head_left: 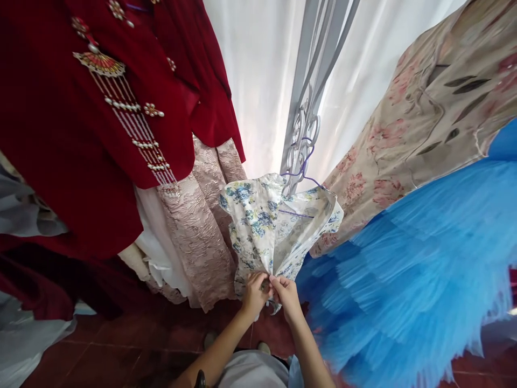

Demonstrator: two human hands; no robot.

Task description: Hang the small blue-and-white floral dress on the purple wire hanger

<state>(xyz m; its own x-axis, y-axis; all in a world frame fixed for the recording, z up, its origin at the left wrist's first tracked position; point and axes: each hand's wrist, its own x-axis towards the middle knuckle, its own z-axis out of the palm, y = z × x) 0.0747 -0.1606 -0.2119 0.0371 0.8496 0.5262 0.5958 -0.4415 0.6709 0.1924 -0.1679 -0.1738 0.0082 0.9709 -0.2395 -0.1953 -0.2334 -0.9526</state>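
Note:
In front of me a white top with blue flowers hangs from a thin purple hanger. Its front falls open in a V, and the inside of its back shows through. At the lower point of that V my left hand pinches one front edge of the top. My right hand pinches the fabric right beside it, fingertips close to touching. Whatever fastening lies between the fingers is too small to make out. The top's hem is partly hidden behind both hands.
Grey hanging rings hold the hanger. A dark red jacket and pink textured garment hang at the left. To the right are a beige floral dress and a blue ruffled skirt. A white curtain hangs behind; red tiles lie below.

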